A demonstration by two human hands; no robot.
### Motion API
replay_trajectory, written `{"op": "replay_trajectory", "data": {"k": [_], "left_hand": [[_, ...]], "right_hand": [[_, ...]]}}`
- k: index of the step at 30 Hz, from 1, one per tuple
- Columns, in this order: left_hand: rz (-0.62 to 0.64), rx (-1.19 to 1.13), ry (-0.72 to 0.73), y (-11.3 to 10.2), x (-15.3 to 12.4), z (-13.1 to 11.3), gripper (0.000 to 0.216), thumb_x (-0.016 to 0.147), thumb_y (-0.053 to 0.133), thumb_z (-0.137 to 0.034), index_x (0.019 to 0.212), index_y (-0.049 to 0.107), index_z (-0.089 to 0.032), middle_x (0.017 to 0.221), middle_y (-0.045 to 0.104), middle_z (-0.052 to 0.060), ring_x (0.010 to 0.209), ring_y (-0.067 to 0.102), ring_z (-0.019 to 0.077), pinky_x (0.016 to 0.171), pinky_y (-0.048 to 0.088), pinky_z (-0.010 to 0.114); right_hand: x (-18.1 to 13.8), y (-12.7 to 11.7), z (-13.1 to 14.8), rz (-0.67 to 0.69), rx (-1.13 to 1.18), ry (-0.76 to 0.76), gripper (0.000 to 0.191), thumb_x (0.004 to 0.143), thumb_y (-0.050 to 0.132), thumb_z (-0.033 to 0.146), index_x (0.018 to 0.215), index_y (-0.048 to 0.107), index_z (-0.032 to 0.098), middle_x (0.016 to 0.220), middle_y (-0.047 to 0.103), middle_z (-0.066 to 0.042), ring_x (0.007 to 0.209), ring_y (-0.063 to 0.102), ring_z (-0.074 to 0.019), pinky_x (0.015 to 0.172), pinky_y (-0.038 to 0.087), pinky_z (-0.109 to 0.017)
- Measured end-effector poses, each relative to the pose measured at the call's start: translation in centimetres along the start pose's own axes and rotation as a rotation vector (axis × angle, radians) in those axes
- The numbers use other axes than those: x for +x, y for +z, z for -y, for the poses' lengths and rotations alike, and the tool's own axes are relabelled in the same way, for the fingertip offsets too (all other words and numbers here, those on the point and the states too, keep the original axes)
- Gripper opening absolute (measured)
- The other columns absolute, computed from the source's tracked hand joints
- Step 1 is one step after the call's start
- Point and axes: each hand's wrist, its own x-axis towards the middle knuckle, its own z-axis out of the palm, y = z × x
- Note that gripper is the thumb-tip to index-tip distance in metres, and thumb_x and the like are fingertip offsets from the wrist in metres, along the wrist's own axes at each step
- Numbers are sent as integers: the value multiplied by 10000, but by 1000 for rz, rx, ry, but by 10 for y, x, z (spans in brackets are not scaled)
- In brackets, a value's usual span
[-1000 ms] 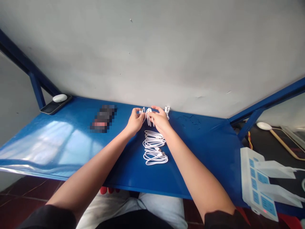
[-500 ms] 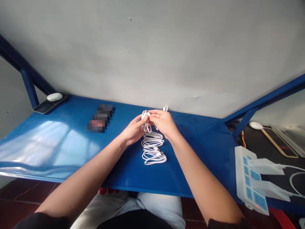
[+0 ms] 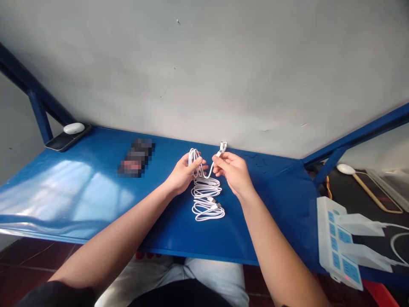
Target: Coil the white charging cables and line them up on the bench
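My left hand (image 3: pixel 184 172) is closed around the loops of a coiled white USB cable (image 3: pixel 192 157), held above the table. My right hand (image 3: pixel 232 169) pinches one end of this same cable near its white plug, and a stretch of cable hangs between the two hands. Below them on the table lie more coiled white cables (image 3: pixel 208 212), laid one in front of another, with plugs showing on the nearer ones. Behind my right hand, close to the wall, another bit of white cable (image 3: pixel 224 145) is partly hidden.
The blue table (image 3: pixel 166 230) ends at a grey wall (image 3: pixel 204 76). A pixelated dark object (image 3: pixel 136 158) lies to the left, past it a dark tray (image 3: pixel 60 140) with a white rounded item (image 3: pixel 73 128). At right stands a white power strip (image 3: pixel 338 243) with plugged-in adapters.
My hands have moved apart. The right one has drawn a cable end rightward out of the loops, while my left hand keeps hold of the coil.
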Motion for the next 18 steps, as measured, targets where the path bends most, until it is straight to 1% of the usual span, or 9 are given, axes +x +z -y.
{"op": "replay_trajectory", "data": {"k": [1,3,6,8,10,12,14,16,18], "left_hand": [[2,62,19,1,-1,0,569,768,838,-449,1212,571,-215,1022,668,54,878,690,191,720,567,301],[11,201,70,1,-3,0,621,770,827,-468,1270,542,-234,1005,655,50,796,674,176,619,560,275],[95,364,125,-1,-4,4,767,707,874,-454,1335,486,-247,945,647,32,719,647,163,545,515,240],[136,489,198,-4,-3,6,888,622,933,-415,1354,460,-243,950,659,28,735,640,162,588,507,242],[140,650,295,-5,-3,7,954,545,974,-390,1345,482,-224,993,679,37,793,631,165,674,503,254],[137,780,361,-6,-3,7,873,529,976,-410,1265,558,-194,983,691,35,815,615,166,710,478,255],[135,847,379,-7,-4,6,667,575,945,-462,1084,634,-163,874,681,13,756,580,148,662,436,240],[109,880,404,-8,-3,7,528,620,913,-496,907,637,-149,772,642,-9,695,536,126,614,393,227],[77,904,444,-9,-2,8,494,650,895,-499,867,616,-153,732,613,-28,668,507,112,597,371,219]], "right_hand": [[-1,0,-2,17,11,8,344,701,865,438,829,699,165,674,670,5,583,627,-100,526,521,-201],[-4,1,-7,42,23,25,345,704,864,442,831,699,166,727,709,-16,651,682,-126,595,577,-222],[-8,3,-9,62,3,3,353,700,863,454,838,709,168,743,722,-20,658,693,-140,615,604,-250],[-10,3,-8,80,-12,-28,359,689,873,453,832,715,164,722,713,-18,637,682,-141,603,608,-263],[-11,1,-7,102,-18,-47,354,677,885,440,832,726,165,705,701,-12,627,677,-143,591,606,-270],[-12,-1,-6,122,-16,-58,327,685,884,419,843,740,172,745,713,-15,649,687,-146,614,611,-279],[-13,-1,-7,140,-15,-69,296,705,874,400,862,754,181,808,737,-26,678,697,-150,650,615,-290],[-14,0,-8,150,-16,-81,284,713,872,384,889,764,188,861,761,-42,723,714,-166,691,616,-305],[-16,3,-8,147,-28,-92,297,704,878,375,911,770,191,891,774,-55,793,732,-196,739,616,-326]]}}
